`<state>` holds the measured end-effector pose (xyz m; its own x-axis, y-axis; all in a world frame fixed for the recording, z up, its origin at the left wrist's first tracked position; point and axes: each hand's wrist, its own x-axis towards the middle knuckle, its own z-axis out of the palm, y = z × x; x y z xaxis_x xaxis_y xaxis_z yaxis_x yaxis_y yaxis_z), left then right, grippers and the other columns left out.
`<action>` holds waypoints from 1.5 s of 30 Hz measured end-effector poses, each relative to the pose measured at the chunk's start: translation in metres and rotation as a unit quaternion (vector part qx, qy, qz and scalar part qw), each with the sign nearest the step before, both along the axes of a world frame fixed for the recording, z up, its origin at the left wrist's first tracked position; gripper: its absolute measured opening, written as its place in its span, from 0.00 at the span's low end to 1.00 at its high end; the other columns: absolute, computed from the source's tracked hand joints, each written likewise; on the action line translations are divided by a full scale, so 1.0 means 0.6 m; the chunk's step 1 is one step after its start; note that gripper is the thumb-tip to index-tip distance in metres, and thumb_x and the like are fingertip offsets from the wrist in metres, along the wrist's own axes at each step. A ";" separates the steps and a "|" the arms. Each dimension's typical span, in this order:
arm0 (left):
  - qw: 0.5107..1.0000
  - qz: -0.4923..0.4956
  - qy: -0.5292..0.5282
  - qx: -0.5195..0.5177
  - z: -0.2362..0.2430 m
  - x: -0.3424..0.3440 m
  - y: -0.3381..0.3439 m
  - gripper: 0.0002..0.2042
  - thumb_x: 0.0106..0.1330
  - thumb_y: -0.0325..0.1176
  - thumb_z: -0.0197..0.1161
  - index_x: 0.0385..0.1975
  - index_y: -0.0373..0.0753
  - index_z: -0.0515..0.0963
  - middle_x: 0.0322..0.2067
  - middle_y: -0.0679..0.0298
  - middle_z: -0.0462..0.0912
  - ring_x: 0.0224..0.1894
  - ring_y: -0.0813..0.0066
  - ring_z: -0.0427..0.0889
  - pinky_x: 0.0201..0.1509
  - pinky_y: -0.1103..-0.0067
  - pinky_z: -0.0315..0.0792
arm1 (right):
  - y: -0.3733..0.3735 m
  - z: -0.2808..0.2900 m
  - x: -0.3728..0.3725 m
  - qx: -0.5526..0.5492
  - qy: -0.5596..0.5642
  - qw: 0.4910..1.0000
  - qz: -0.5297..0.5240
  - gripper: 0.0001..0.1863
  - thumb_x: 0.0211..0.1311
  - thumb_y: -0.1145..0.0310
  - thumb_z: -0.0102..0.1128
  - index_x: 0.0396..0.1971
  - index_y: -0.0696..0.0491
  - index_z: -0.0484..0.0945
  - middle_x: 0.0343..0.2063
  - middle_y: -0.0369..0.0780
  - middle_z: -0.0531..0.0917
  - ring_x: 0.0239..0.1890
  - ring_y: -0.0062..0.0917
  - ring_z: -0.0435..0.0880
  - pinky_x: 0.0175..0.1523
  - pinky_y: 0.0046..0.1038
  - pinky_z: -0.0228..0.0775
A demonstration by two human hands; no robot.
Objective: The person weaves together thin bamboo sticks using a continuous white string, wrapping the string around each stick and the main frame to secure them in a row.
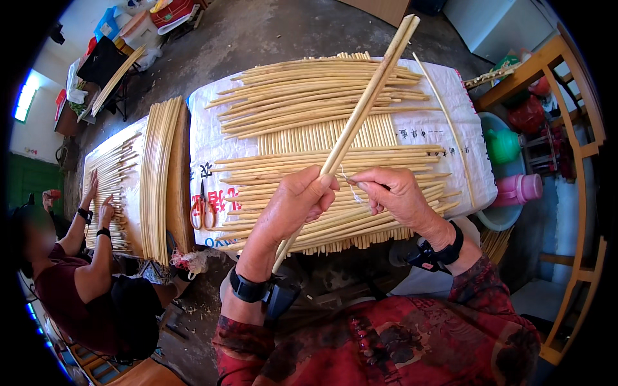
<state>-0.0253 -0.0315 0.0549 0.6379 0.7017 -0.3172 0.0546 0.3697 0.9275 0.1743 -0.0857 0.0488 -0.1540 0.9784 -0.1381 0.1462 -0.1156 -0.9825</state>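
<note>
Left hand: the left hand [308,193] is curled tight round the long sticks [368,96], I think so they can't slide apart.
Right hand: the right hand [398,190] looks to pinch the white string [353,190], thumb on finger, maybe to keep it from going loose.
Long sticks: up in the air over the table, slanting from low left to high right, perhaps so the string side is easy to reach.
Two piles: the far pile [322,96] and the near pile [277,167] lie sideways on the white sheet [477,161]; I guess the sheet keeps them clean.
Cross row: the cross row [290,142] points the other way and shows in the gap between piles.
Scissors: the scissors [203,204] lie by the left edge, maybe to be close to hand.
My count: two hands, two or more held sticks, two piles, one pair of scissors, one lone thin stick [450,122] on the right. The pile sticks are too many for me to count.
</note>
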 end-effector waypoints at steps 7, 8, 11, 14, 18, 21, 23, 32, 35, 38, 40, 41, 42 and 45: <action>1.000 -0.005 0.002 0.017 -0.002 0.006 -0.003 0.13 0.69 0.37 0.46 0.32 0.34 0.71 0.15 0.70 0.66 0.14 0.89 0.57 0.16 0.90 0.54 | 0.001 0.005 -0.005 0.009 -0.001 1.000 -0.005 0.09 0.61 0.73 0.49 0.38 0.59 0.76 0.15 0.32 0.72 0.17 0.12 0.70 0.21 0.16 0.66; 1.000 -0.007 0.005 0.015 -0.003 0.008 -0.004 0.13 0.69 0.37 0.46 0.32 0.33 0.71 0.15 0.70 0.66 0.14 0.89 0.57 0.16 0.90 0.54 | 0.001 0.006 -0.006 0.011 -0.001 1.000 -0.007 0.09 0.61 0.73 0.49 0.38 0.59 0.76 0.15 0.32 0.72 0.17 0.12 0.70 0.21 0.16 0.66; 1.000 -0.009 0.000 0.005 -0.008 0.014 -0.008 0.12 0.69 0.36 0.45 0.32 0.33 0.72 0.15 0.70 0.66 0.14 0.89 0.57 0.16 0.90 0.54 | 0.002 0.007 -0.011 0.010 0.013 1.000 -0.010 0.09 0.61 0.73 0.49 0.37 0.59 0.76 0.16 0.33 0.72 0.17 0.12 0.70 0.22 0.16 0.66; 1.000 -0.010 0.003 0.019 -0.009 0.015 -0.009 0.11 0.68 0.35 0.46 0.33 0.33 0.72 0.16 0.70 0.67 0.15 0.89 0.58 0.17 0.90 0.54 | 0.007 0.010 -0.007 0.008 -0.012 1.000 0.006 0.08 0.61 0.74 0.50 0.38 0.58 0.76 0.18 0.32 0.73 0.17 0.12 0.70 0.22 0.16 0.65; 0.988 -0.018 0.083 0.128 -0.010 0.013 -0.013 0.09 0.66 0.34 0.50 0.31 0.33 0.71 0.16 0.66 0.69 0.17 0.81 0.63 0.22 0.83 0.60 | 0.009 -0.014 -0.008 0.042 0.023 0.999 0.010 0.08 0.61 0.74 0.50 0.38 0.56 0.76 0.20 0.32 0.74 0.18 0.12 0.70 0.23 0.16 0.65; 0.964 -0.011 0.123 0.234 -0.006 0.018 -0.019 0.09 0.64 0.32 0.52 0.34 0.32 0.72 0.17 0.66 0.69 0.18 0.82 0.66 0.22 0.83 0.63 | 0.015 -0.030 0.000 0.099 0.003 0.995 0.009 0.08 0.61 0.74 0.51 0.39 0.55 0.76 0.21 0.32 0.75 0.19 0.13 0.70 0.24 0.16 0.65; 0.947 -0.004 0.135 0.291 0.000 0.019 -0.024 0.08 0.63 0.31 0.54 0.36 0.32 0.72 0.17 0.66 0.69 0.19 0.83 0.67 0.22 0.83 0.64 | 0.015 -0.037 0.004 0.148 0.001 0.989 0.005 0.08 0.60 0.73 0.52 0.39 0.55 0.76 0.21 0.33 0.75 0.20 0.14 0.71 0.24 0.16 0.66; 0.900 0.030 0.199 0.387 0.011 0.020 -0.050 0.07 0.63 0.31 0.53 0.32 0.34 0.68 0.19 0.55 0.72 0.21 0.61 0.73 0.24 0.71 0.66 | 0.017 -0.032 0.007 0.158 0.000 0.987 0.043 0.08 0.60 0.73 0.52 0.39 0.55 0.76 0.21 0.35 0.75 0.21 0.15 0.74 0.25 0.17 0.68; 0.888 0.037 0.217 0.404 0.017 0.019 -0.049 0.07 0.64 0.33 0.51 0.31 0.35 0.66 0.20 0.52 0.72 0.23 0.53 0.72 0.24 0.65 0.65 | 0.017 -0.020 0.002 0.080 0.040 0.995 0.046 0.08 0.61 0.73 0.51 0.39 0.55 0.76 0.21 0.34 0.75 0.21 0.13 0.73 0.24 0.16 0.67; 0.888 0.039 0.248 0.386 0.016 0.021 -0.043 0.08 0.65 0.32 0.50 0.29 0.34 0.68 0.15 0.60 0.69 0.18 0.71 0.70 0.23 0.75 0.64 | 0.013 -0.015 -0.007 0.047 0.059 0.997 0.016 0.08 0.62 0.73 0.50 0.38 0.55 0.76 0.19 0.32 0.74 0.19 0.12 0.71 0.23 0.15 0.66; 0.919 0.046 0.209 0.332 0.008 0.021 -0.037 0.10 0.67 0.34 0.49 0.28 0.34 0.68 0.14 0.62 0.67 0.18 0.74 0.68 0.22 0.76 0.63 | 0.010 -0.018 -0.011 0.019 0.064 0.998 -0.002 0.08 0.62 0.72 0.50 0.38 0.56 0.76 0.17 0.32 0.73 0.18 0.11 0.70 0.22 0.14 0.64; 0.920 0.050 0.205 0.330 0.006 0.023 -0.037 0.10 0.67 0.34 0.48 0.27 0.34 0.68 0.14 0.63 0.67 0.17 0.75 0.66 0.22 0.77 0.62 | 0.009 -0.021 -0.014 0.004 0.068 0.998 -0.010 0.08 0.62 0.72 0.50 0.38 0.56 0.76 0.17 0.32 0.72 0.17 0.11 0.69 0.21 0.14 0.63; 0.921 0.054 0.201 0.329 0.005 0.025 -0.037 0.11 0.67 0.34 0.47 0.27 0.33 0.68 0.14 0.64 0.66 0.17 0.76 0.65 0.22 0.78 0.61 | 0.011 -0.023 -0.014 0.014 0.058 0.998 -0.020 0.09 0.62 0.70 0.51 0.38 0.56 0.77 0.14 0.31 0.70 0.16 0.10 0.67 0.20 0.14 0.60; 0.925 0.048 0.192 0.325 0.000 0.028 -0.034 0.11 0.67 0.35 0.47 0.27 0.34 0.68 0.13 0.65 0.65 0.17 0.78 0.63 0.21 0.79 0.60 | 0.009 -0.019 -0.014 0.005 0.059 0.998 -0.015 0.09 0.62 0.69 0.51 0.38 0.56 0.77 0.14 0.30 0.69 0.16 0.10 0.66 0.20 0.15 0.58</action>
